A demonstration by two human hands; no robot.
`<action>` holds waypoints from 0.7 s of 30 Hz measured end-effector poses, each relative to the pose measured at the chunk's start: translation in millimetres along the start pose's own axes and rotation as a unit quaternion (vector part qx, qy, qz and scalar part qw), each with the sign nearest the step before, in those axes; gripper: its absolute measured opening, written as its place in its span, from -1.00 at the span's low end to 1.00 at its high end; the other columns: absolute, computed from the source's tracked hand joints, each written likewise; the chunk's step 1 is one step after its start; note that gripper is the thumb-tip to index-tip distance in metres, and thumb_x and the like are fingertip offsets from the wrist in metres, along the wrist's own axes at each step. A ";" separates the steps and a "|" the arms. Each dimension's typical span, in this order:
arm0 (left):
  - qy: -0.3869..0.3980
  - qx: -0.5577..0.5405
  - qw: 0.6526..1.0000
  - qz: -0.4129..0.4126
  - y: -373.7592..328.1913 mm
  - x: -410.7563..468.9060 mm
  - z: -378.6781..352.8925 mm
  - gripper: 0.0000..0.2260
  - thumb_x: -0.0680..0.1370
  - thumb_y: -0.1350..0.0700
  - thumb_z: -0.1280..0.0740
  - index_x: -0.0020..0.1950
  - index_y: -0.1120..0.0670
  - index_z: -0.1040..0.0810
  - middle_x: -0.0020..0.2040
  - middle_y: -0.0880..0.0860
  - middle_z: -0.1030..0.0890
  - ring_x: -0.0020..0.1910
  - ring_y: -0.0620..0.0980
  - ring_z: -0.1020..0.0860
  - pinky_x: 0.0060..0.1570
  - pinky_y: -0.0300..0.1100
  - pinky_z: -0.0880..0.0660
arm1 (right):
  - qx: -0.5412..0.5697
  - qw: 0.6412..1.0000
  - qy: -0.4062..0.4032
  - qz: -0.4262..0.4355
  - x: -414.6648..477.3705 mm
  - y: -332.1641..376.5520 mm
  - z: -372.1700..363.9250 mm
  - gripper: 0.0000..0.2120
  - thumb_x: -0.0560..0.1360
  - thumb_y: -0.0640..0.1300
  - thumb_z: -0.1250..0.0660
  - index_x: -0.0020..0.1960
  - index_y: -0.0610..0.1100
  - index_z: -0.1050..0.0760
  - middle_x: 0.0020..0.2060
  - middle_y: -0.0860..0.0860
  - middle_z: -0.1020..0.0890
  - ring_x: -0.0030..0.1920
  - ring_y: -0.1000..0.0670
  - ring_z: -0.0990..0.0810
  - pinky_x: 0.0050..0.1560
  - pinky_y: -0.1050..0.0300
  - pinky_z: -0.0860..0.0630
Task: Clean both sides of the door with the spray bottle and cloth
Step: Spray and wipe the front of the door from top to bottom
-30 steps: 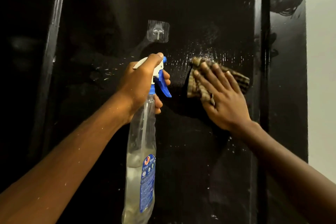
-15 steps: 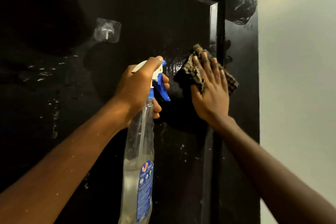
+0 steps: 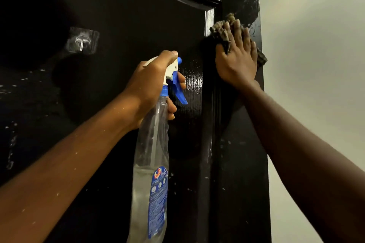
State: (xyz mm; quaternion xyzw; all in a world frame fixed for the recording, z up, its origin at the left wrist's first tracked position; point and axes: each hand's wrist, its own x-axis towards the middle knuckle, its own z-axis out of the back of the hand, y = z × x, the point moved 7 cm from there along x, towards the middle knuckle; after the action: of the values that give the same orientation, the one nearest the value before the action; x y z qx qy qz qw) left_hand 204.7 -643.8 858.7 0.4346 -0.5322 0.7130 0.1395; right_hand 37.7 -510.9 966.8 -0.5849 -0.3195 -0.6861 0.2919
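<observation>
Head view: a person faces a glossy black door [image 3: 128, 16]; a pale wall [image 3: 316, 65] fills the right of the frame.
Left hand [image 3: 152, 85]: at frame centre, its fingers [image 3: 167, 56] wrapped round the neck of the spray bottle [image 3: 152, 163], with the index finger over the white head.
Spray bottle: clear plastic hanging down toward the lower centre, with liquid only in the lower part and the nozzle aimed at the door.
Right hand [image 3: 237, 61]: upper right, fingers [image 3: 240, 33] straight and spread, pressing the cloth [image 3: 219, 29] against the door near its right edge.
Cloth: bunched, showing above the fingertips and just right of the palm.
Door surface: wet sheen and droplets between the hands, with a clear adhesive hook [image 3: 82, 40] at upper left.
Handling: the cloth looks soft, limp and probably damp, so it is best kept wadded under a flat palm. The bottle seems light and possibly slick, and the neck grip keeps the trigger in reach.
</observation>
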 end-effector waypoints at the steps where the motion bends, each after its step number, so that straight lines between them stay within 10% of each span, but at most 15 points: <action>1: -0.001 -0.004 1.000 0.002 1.6 1.1 -3.2 -0.56 0.59 -0.16 -0.18 -0.05 0.22 -0.56 -0.12 0.16 -0.65 -0.59 0.07 -0.42 -0.48 -0.13 -0.45 | -0.002 1.000 0.005 0.016 7.3 0.4 2.6 -0.40 0.63 0.20 0.12 0.64 0.16 0.12 0.64 0.11 0.14 0.62 0.04 0.23 0.60 -0.07 0.24; 8: 0.005 -0.020 1.000 0.017 13.3 11.5 -18.7 -0.55 0.58 -0.18 -0.19 -0.04 0.22 -0.57 -0.10 0.18 -0.65 -0.58 0.05 -0.42 -0.47 -0.16 -0.44 | -0.025 0.963 0.077 0.257 -50.4 -7.5 1.1 -0.45 0.62 0.17 0.11 0.61 0.19 -0.05 0.62 0.16 -0.04 0.62 0.10 0.15 0.61 0.01 0.20; 21: -0.006 -0.055 0.998 0.033 21.4 10.3 -23.5 -0.56 0.59 -0.17 -0.17 -0.05 0.21 -0.54 -0.14 0.17 -0.61 -0.59 0.03 -0.38 -0.50 -0.18 -0.40 | 0.025 0.999 -0.007 -0.047 5.7 -42.7 14.0 -0.38 0.63 0.22 0.08 0.65 0.13 0.13 0.63 0.14 0.16 0.62 0.03 0.25 0.60 -0.05 0.24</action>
State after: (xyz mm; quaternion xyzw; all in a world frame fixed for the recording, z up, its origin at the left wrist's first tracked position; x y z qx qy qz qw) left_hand 173.5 -634.3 851.6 0.4127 -0.5858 0.6840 0.1362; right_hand 12.5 -473.4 969.9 -0.5669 -0.3656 -0.6866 0.2711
